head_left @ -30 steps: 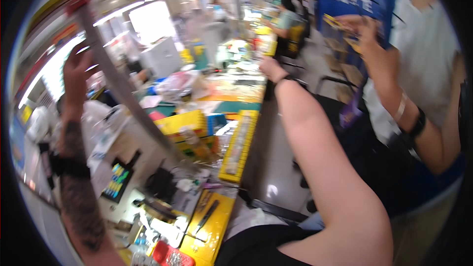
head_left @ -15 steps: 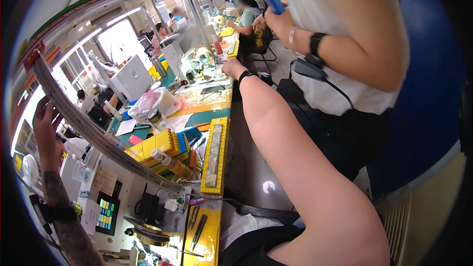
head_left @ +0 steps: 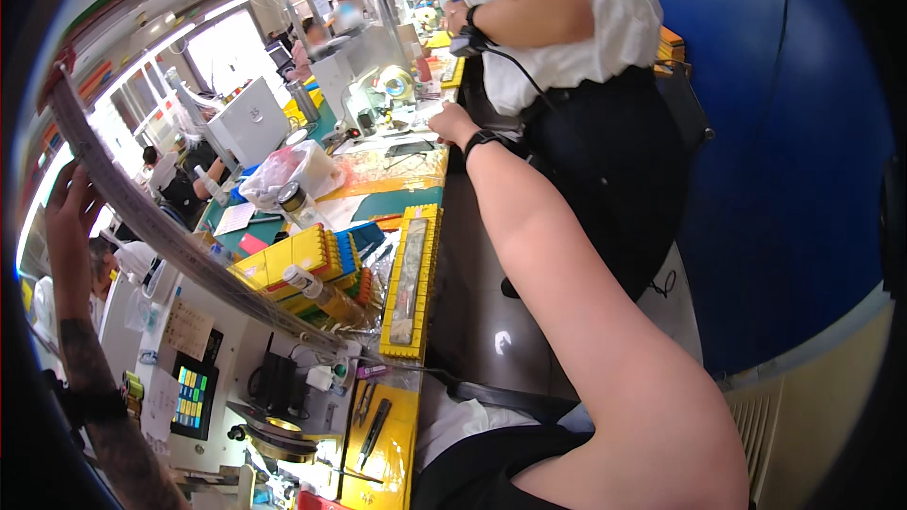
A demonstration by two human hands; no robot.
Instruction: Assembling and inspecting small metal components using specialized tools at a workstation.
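Note:
My left hand [head_left: 74,203] is raised at the far left beside a curved-looking metal frame bar [head_left: 175,244]. Its fingers stretch upward and apart, with nothing visible in them. A dark strap circles the left wrist. My right arm reaches far forward, and my right hand [head_left: 454,122] is at the bench's right edge, fingers closed. Whatever lies in those fingers is too small to make out. Close to it are a dark flat device [head_left: 410,148] and an orange-patterned mat [head_left: 392,172]. A yellow tray with a toothed edge [head_left: 396,321] lies nearer along the edge.
Yellow blocks [head_left: 288,260], a capped bottle [head_left: 321,293] and a plastic bag [head_left: 288,170] crowd the bench. Tweezers and a dark pen-like tool [head_left: 375,434] lie near a machine with a colour screen [head_left: 192,397]. A person in white [head_left: 567,47] stands at the right; others sit farther off.
The standing person has shifted left and farther away in the picture, hiding a seated co-worker. My view has moved slightly; my right hand stays by the bench edge, my left by the bar.

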